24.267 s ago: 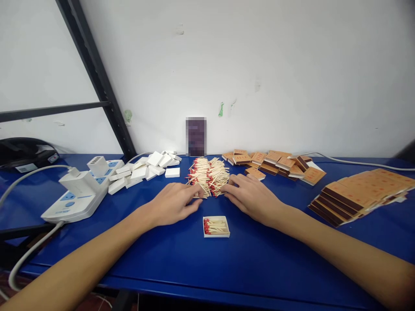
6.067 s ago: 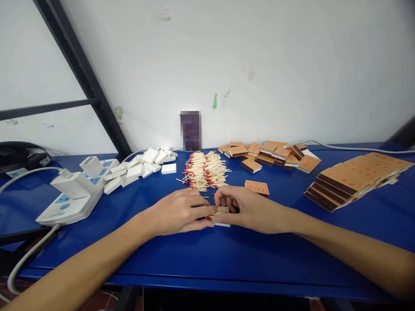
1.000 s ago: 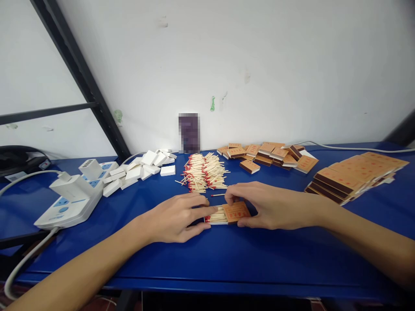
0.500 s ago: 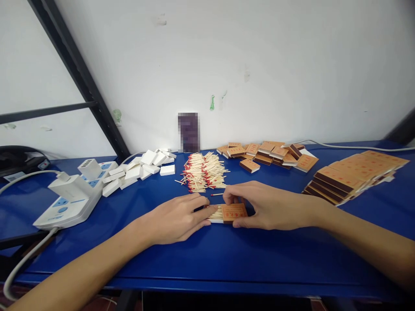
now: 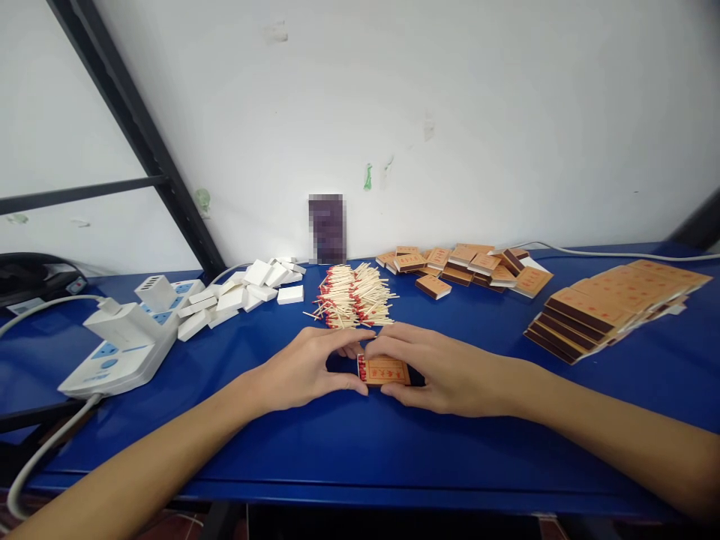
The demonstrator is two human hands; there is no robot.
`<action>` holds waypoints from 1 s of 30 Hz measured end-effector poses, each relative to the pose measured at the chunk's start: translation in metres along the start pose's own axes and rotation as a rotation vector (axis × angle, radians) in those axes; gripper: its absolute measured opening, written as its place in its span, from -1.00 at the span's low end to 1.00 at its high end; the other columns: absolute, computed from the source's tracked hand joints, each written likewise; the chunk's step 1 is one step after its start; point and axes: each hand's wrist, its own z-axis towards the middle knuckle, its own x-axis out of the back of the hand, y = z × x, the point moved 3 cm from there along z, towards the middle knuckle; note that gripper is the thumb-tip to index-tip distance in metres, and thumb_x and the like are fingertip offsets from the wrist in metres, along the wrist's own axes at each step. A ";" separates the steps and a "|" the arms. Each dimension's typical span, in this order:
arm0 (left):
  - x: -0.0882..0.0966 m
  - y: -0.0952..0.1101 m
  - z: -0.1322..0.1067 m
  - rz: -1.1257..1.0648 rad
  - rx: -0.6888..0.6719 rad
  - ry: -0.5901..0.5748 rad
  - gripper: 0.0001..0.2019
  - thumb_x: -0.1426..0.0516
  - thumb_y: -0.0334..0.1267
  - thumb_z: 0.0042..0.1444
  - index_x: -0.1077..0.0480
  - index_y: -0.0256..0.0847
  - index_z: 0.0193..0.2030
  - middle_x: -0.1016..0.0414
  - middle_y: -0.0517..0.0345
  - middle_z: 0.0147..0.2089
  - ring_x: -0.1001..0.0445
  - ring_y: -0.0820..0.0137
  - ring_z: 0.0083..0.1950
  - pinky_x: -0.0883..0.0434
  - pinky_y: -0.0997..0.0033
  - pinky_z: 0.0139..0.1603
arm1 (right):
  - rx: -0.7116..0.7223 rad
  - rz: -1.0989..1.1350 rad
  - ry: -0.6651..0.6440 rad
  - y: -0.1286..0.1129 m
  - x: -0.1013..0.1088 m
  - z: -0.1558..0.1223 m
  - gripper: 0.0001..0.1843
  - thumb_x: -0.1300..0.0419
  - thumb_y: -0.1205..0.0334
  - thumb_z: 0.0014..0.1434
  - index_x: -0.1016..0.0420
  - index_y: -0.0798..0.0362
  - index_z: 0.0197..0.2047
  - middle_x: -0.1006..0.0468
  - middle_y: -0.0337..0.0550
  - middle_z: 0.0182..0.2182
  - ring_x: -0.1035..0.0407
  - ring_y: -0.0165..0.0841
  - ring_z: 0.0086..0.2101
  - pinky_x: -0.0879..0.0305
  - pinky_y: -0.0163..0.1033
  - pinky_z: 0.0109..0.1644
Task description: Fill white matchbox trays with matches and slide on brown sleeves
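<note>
Matchbox sleeve (image 5: 388,371): slid left over most of the tray (image 5: 362,368), lower centre.
Left hand (image 5: 315,367): half-open, curved at tray's end; grip unclear.
Right hand (image 5: 430,371): clamped on sleeve.

A white wall (image 5: 506,97) rises behind the far edge of a glossy blue table (image 5: 349,461). The paint is marked: a green smudge (image 5: 367,177) above the middle of that edge, a faint grey scuff (image 5: 429,125) higher to its right, a chipped patch (image 5: 277,31) near the top. A black metal post (image 5: 140,142) slants up from the table's far edge, left of centre, with a black crossbar (image 5: 79,193) joining it from the left. Another dark post (image 5: 700,221) stands by the far right corner. Below the near edge, reddish floor tiles (image 5: 174,529) lie in shadow. The light is soft and dims toward the upper right.
</note>
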 end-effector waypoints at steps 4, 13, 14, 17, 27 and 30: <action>0.001 -0.001 0.003 0.027 0.033 0.006 -0.58 -0.33 -0.02 -0.01 -0.43 -0.22 -0.10 -0.50 0.21 -0.29 -0.46 0.42 -0.28 -0.40 0.46 -0.22 | 0.053 -0.053 -0.053 -0.002 -0.002 0.001 -0.62 -0.14 0.31 0.23 -0.37 -0.06 0.12 -0.36 -0.12 -0.12 -0.28 -0.30 -0.18 -0.24 -0.20 -0.09; -0.002 0.004 0.003 0.090 0.042 -0.137 -0.73 -0.22 -0.02 0.16 -0.45 -0.22 -0.32 -0.44 0.21 -0.31 -0.38 0.45 -0.30 -0.26 0.48 -0.27 | 0.010 0.020 -0.054 0.002 -0.005 0.003 -0.72 -0.22 0.29 0.16 -0.43 -0.01 -0.03 -0.31 -0.21 -0.24 -0.29 -0.35 -0.26 -0.23 -0.25 -0.16; -0.002 0.004 0.003 0.079 0.046 -0.141 -0.73 -0.22 -0.02 0.17 -0.45 -0.22 -0.31 -0.44 0.21 -0.31 -0.38 0.46 -0.30 -0.26 0.48 -0.27 | 0.006 0.025 -0.050 0.002 -0.006 0.004 -0.72 -0.22 0.29 0.16 -0.43 -0.02 -0.03 -0.31 -0.21 -0.24 -0.29 -0.35 -0.26 -0.23 -0.25 -0.16; -0.003 0.004 0.003 0.036 0.054 -0.148 -0.74 -0.20 -0.04 0.19 -0.45 -0.21 -0.30 -0.45 0.21 -0.30 -0.38 0.46 -0.30 -0.26 0.48 -0.28 | -0.006 0.026 -0.040 0.003 -0.006 0.004 -0.75 -0.22 0.27 0.15 -0.42 -0.01 -0.07 -0.31 -0.22 -0.24 -0.30 -0.35 -0.24 -0.23 -0.25 -0.15; -0.003 0.003 0.003 0.085 0.041 -0.172 -0.71 -0.22 0.01 0.16 -0.44 -0.20 -0.24 -0.41 0.24 -0.33 -0.35 0.48 -0.34 -0.24 0.49 -0.28 | -0.013 -0.079 -0.029 0.000 -0.008 0.004 -0.77 -0.19 0.23 0.18 -0.38 0.03 -0.08 -0.36 -0.18 -0.23 -0.32 -0.33 -0.25 -0.26 -0.23 -0.18; -0.001 0.004 0.002 0.121 0.020 -0.172 -0.70 -0.16 0.03 0.21 -0.42 -0.19 -0.23 -0.35 0.26 -0.39 -0.30 0.49 -0.38 -0.22 0.48 -0.30 | 0.001 -0.232 0.027 -0.005 0.003 0.003 -0.75 -0.19 0.26 0.18 -0.40 0.05 -0.05 -0.39 -0.11 -0.21 -0.33 -0.29 -0.25 -0.26 -0.20 -0.19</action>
